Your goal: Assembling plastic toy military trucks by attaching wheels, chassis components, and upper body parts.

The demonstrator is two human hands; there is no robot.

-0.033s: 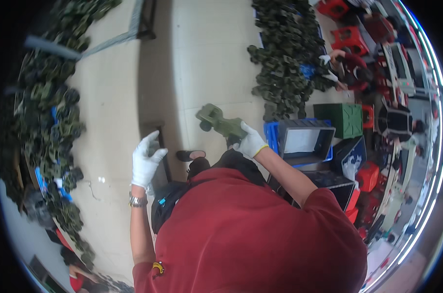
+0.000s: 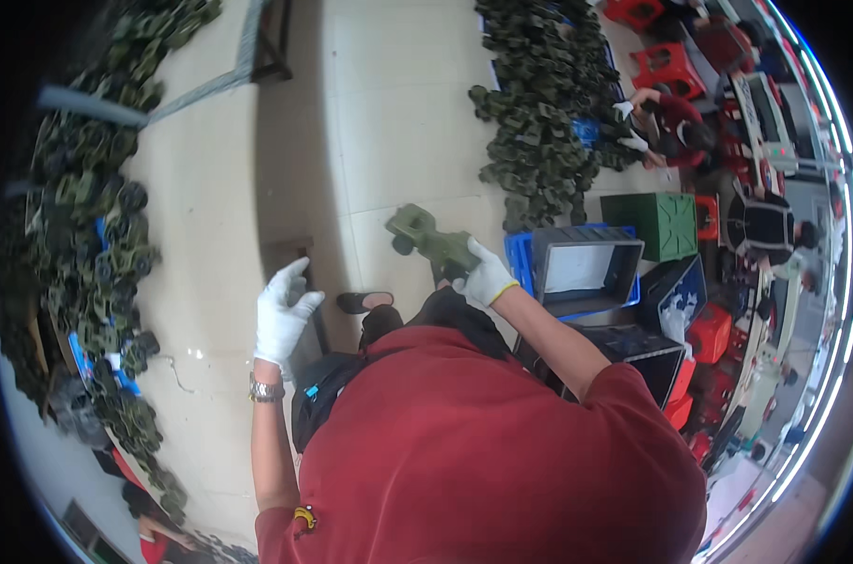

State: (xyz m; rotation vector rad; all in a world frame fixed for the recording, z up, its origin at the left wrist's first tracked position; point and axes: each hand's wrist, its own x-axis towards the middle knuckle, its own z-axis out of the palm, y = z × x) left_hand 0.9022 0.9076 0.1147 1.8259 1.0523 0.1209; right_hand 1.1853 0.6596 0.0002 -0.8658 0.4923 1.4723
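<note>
While the right hand (image 2: pixel 488 273) grips a green toy truck (image 2: pixel 433 242), left hand (image 2: pixel 283 315) loosely spread, near a pale table (image 2: pixel 201 254) at left, grey crate (image 2: pixel 542 268) at right.

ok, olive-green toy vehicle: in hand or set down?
In hand. The gloved right hand grips one end of the olive-green toy vehicle, held out over the floor; the left hand is apart from it.
</note>
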